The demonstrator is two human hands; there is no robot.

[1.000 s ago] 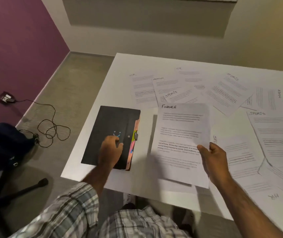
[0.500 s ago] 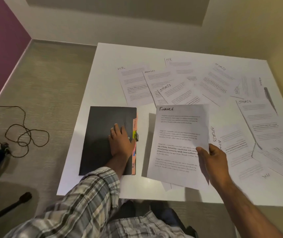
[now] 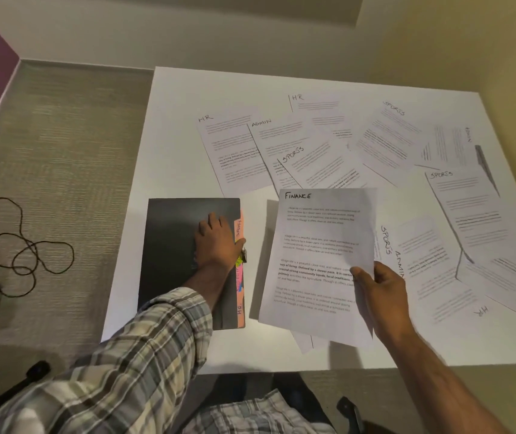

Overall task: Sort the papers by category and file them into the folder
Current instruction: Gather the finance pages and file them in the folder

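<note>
A black folder point(image 3: 172, 252) lies shut at the table's front left, with coloured tabs point(image 3: 239, 277) sticking out along its right edge. My left hand point(image 3: 217, 242) rests flat on the cover near that edge, thumb at the clasp. My right hand point(image 3: 382, 289) pinches the right edge of a sheet headed FINANCE point(image 3: 316, 261), held just above the table to the right of the folder. Several more sheets headed HR point(image 3: 228, 148), ADMIN point(image 3: 281, 136) and SPORTS point(image 3: 469, 208) lie spread over the far and right parts of the table.
The white table point(image 3: 181, 98) stands against a wall on the right. A dark pen point(image 3: 487, 167) lies near the right edge. On the carpet to the left lies a coiled black cable point(image 3: 28, 255). A chair base shows at the bottom.
My left hand slid up and right over the folder cover to its tabbed edge. My right hand kept the FINANCE sheet in about the same place. The view shifted right and down.
</note>
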